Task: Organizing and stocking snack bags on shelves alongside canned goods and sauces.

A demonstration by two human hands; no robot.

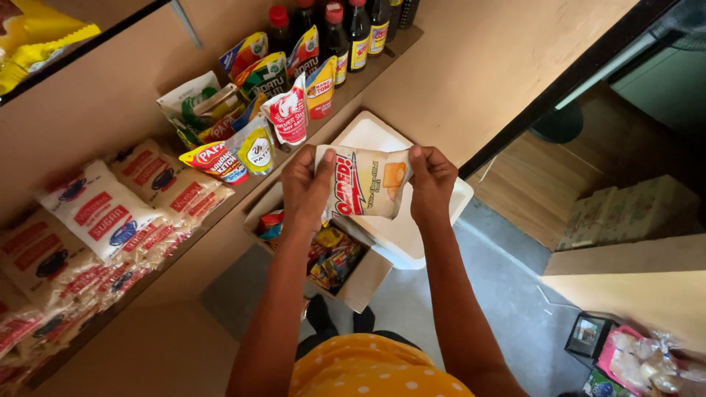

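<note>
Cream snack packet point(368, 184) held up at chest height between both hands, above the open cardboard box point(294, 220) on the floor and level with the shelf edge. Left hand point(305, 187) pinching the packet's left edge, thumb on the front; right hand point(430, 180) pinching the right edge likewise; each grip clamped on the packet, stretched flat, printed face toward the camera, probably for reading. Inside the box: mixed colourful snack packets point(334, 257), loosely heaped. White lid point(397, 235) resting partly across the box. On the shelf point(220, 235): sugar bags point(103, 217), sauce pouches point(257, 143), dark bottles point(346, 29) lined at the back.
</note>
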